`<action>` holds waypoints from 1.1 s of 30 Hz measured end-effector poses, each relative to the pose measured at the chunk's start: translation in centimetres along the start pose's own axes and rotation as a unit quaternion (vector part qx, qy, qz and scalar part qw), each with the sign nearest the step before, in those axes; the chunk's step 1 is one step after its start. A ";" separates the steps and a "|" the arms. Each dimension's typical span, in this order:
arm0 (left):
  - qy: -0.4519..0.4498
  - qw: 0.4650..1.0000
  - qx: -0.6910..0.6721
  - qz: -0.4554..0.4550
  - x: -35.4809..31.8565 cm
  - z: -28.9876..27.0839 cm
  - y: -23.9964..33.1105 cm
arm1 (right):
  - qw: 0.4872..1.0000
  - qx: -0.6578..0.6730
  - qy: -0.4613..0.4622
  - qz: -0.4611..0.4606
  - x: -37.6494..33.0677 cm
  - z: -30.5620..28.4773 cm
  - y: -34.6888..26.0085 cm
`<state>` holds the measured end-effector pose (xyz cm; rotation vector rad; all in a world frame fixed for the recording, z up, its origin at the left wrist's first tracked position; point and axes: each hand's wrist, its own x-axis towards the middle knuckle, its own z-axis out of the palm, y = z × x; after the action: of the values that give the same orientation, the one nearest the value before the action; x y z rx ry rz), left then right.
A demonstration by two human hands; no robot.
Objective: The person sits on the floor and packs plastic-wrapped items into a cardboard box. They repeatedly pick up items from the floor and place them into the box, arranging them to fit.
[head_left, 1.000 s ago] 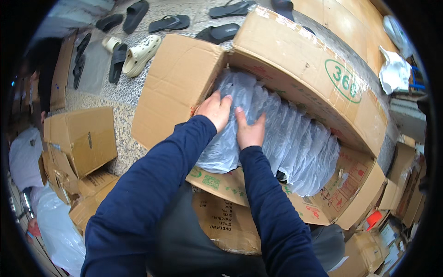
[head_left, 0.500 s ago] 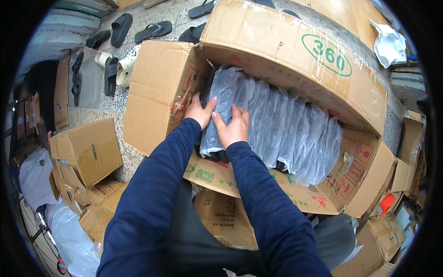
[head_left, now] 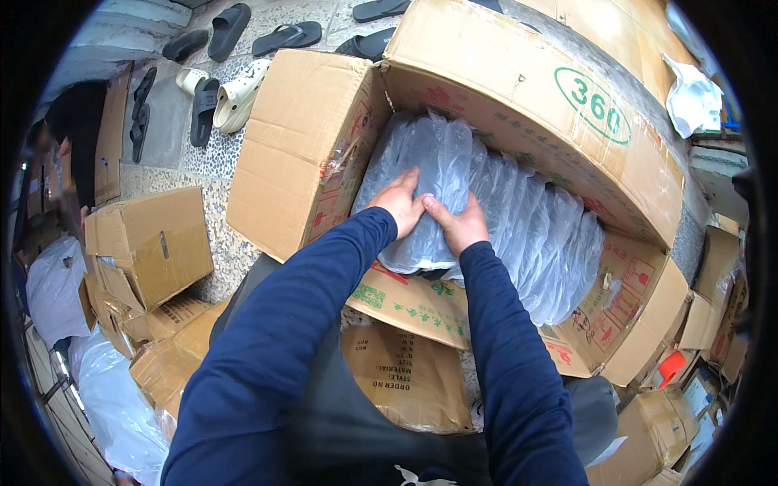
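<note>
An open cardboard carton (head_left: 308,154) in front of me holds a row of clear plastic bags (head_left: 551,243) packed on edge, with something dark inside each. Toward its left end, a plastic-bagged pack (head_left: 442,158) shows its broad face upward; the wrapping blurs what is in it. My left hand (head_left: 397,204) is on this pack's left part, fingers along the plastic and thumb inward. My right hand (head_left: 460,223) grips its right side, with the thumb on the face and the other fingers partly hidden. Both thumbs almost meet.
Black slippers (head_left: 288,36) and cream clogs (head_left: 241,95) lie on the floor beyond the carton. Smaller cardboard boxes (head_left: 150,247) and a white plastic bag (head_left: 121,413) stand at left. A flat carton (head_left: 405,377) lies between my legs. More boxes (head_left: 648,429) crowd the right. Another person (head_left: 77,138) is at far left.
Both hands have moved right along the row. The pack between them now lies tilted with its broad face up, and the bags at the left end have spread. The view has shifted slightly.
</note>
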<state>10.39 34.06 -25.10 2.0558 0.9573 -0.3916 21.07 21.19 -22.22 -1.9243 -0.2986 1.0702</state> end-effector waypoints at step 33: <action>0.061 0.932 0.266 -0.239 1.4 -5.1 3.4 | 0.994 -0.017 0.110 -0.012 -17.5 -25.4 -4.0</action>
<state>13.52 37.49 -20.86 2.3222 1.5712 -0.8674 31.14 -1.35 -3.24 -2.0424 -0.2172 0.8331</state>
